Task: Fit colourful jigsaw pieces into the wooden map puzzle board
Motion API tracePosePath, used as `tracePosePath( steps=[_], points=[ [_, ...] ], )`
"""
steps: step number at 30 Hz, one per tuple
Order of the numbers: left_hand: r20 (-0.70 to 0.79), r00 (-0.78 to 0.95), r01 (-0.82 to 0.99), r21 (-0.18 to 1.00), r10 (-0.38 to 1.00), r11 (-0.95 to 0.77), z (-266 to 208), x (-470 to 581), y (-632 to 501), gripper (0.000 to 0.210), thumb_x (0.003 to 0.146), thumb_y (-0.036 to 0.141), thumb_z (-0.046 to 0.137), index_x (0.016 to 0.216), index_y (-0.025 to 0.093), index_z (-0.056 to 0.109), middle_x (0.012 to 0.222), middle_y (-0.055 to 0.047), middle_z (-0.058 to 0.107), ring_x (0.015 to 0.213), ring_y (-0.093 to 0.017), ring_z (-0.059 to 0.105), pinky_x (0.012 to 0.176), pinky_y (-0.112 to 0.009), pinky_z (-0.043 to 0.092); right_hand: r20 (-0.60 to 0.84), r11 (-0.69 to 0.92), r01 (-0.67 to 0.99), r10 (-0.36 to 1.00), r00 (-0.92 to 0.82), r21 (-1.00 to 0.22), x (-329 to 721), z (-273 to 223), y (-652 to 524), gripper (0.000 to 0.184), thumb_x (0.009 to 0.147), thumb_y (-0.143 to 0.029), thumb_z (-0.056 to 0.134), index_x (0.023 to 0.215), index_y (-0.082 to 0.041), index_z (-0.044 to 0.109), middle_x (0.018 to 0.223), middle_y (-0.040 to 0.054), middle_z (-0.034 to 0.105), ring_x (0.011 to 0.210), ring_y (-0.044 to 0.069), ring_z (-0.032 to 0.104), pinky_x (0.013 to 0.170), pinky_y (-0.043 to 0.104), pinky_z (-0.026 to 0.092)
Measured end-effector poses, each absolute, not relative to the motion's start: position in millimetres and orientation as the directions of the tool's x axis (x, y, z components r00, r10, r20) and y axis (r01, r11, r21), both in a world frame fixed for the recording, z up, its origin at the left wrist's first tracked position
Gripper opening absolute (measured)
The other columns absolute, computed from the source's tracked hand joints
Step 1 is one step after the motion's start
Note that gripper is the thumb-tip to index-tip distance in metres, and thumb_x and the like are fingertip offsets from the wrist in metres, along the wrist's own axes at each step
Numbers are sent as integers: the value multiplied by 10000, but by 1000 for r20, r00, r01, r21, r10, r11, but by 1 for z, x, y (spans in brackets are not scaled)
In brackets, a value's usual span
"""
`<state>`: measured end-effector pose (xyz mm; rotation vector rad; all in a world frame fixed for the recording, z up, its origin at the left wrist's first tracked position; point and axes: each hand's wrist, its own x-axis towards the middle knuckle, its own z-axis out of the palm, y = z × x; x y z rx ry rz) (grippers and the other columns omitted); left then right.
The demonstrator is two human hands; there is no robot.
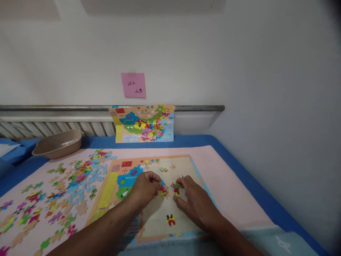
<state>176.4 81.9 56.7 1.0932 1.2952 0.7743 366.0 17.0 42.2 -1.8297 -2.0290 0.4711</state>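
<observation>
A partly filled map jigsaw board (151,231) lies in front of me, its left side showing blue and green pieces. Over its bare middle, my left hand (145,186) pinches a red, blue and yellow puzzle piece (163,189) at the fingertips. Just to the right, my right hand (193,199) grips a red and green puzzle piece (175,189) between thumb and fingers. A small gap separates these two pieces. A yellow, red and black puzzle piece (171,219) rests on the board below the hands. Further loose pieces (163,170) lie above them.
Many loose puzzle pieces (80,174) spread over the pink sheet at the left. A brown tray (58,144) stands at the back left. Against the metal rail (198,108) leans a printed reference map (144,123); a pink note (133,85) sticks to the wall above.
</observation>
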Motion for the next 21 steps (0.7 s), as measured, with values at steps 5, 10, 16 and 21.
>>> tracePosePath(
  steps=[5,10,16,21],
  points=[
    [-366,194,165,927,910,338,50,195,100,196,684,30,716,719,179,595,476,52,581,346,-90,442,355,-197,280,49,71,813,997,-52,-578,371,41,19,384,841,-259,690,1203,-203,574,1176,75,624,1002,239,614,805,319,419],
    [-345,215,175,934,913,312,49,205,106,197,676,-6,686,708,168,596,477,51,582,362,-85,461,367,-191,311,-12,-5,713,1000,-4,-701,372,47,21,365,843,-235,674,1189,-209,559,1002,40,672,879,203,637,738,293,414],
    [-343,209,163,936,916,313,51,209,104,176,626,52,731,688,158,605,444,63,543,372,-89,479,372,-183,306,-18,-28,634,1000,21,-773,371,43,23,354,841,-209,667,1172,-212,543,855,6,680,769,181,642,673,273,389],
    [-335,206,150,939,920,308,52,211,103,190,593,96,769,700,152,622,458,53,560,386,-94,490,393,-189,330,-13,-19,623,1000,15,-782,371,41,24,372,833,-185,666,1183,-206,542,854,16,690,759,180,646,659,266,387]
  ],
)
